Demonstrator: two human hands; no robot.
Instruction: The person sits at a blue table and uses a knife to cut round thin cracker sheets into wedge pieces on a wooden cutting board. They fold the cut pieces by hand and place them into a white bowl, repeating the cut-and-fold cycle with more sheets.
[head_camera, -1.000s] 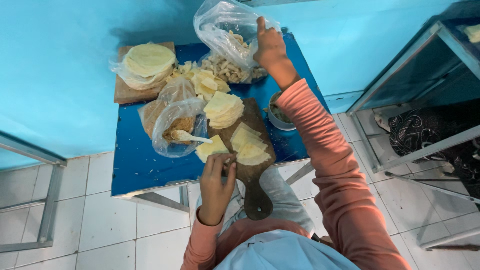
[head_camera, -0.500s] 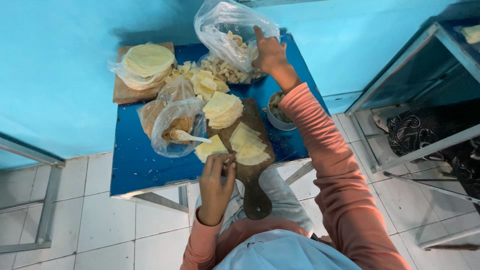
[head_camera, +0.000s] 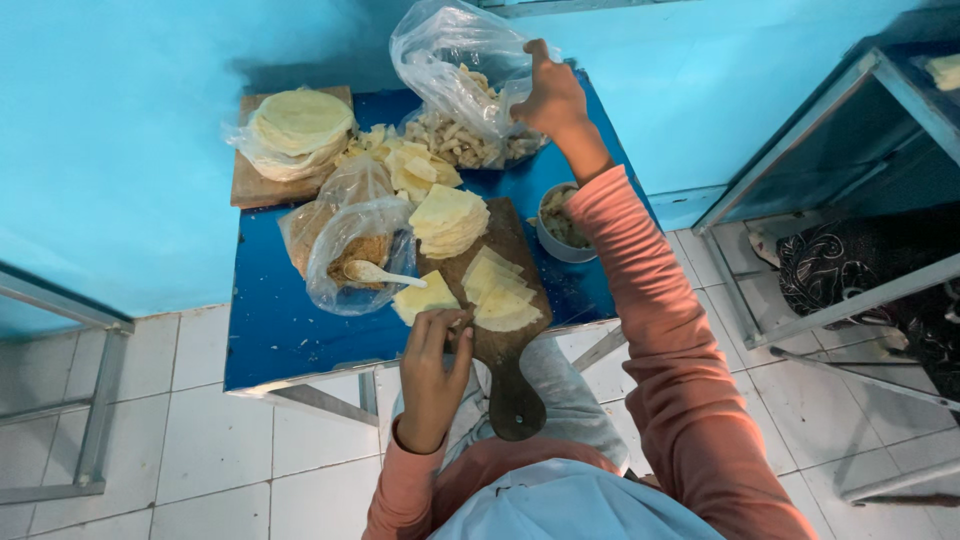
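Gripping a pale wrapper (head_camera: 430, 297) at the near edge of the wooden board (head_camera: 500, 330), the left hand (head_camera: 432, 370) pinches it shut between its fingers. Farther off, the right hand (head_camera: 548, 98) is closed on the rim of a clear plastic bag (head_camera: 450, 60) of pale strips at the table's (head_camera: 270, 330) back edge. Lifted by one side, the bag could tip and spill strips.
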